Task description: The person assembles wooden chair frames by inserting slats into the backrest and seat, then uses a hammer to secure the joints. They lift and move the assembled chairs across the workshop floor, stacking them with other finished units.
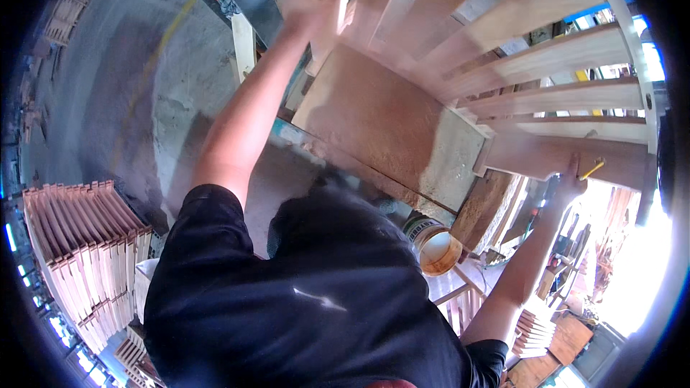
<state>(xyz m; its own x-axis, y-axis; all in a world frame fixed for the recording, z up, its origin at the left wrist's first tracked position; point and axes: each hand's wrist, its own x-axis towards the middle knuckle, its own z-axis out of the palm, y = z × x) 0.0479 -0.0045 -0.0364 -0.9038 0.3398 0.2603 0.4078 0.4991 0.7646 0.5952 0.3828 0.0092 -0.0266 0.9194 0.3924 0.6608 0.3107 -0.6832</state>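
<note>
Head view: both hands, left (pixel 305 3) and right (pixel 571 183), fingers clamped on slatted wooden frame (pixel 532 65), slats fanning rightward.

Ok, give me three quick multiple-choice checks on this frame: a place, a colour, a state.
1. Where is the tub?
A. below the bench edge
B. on the slats
C. in the left hand

2. What colour is the pencil by the right hand?
A. red
B. yellow
C. green

3. What is the left hand doing?
A. hanging free
B. resting on the floor
C. gripping a slat of the frame

Answers: A, the tub sits lower right under the bench; B, the pencil is yellow; C, the fingers close round a slat.
</note>
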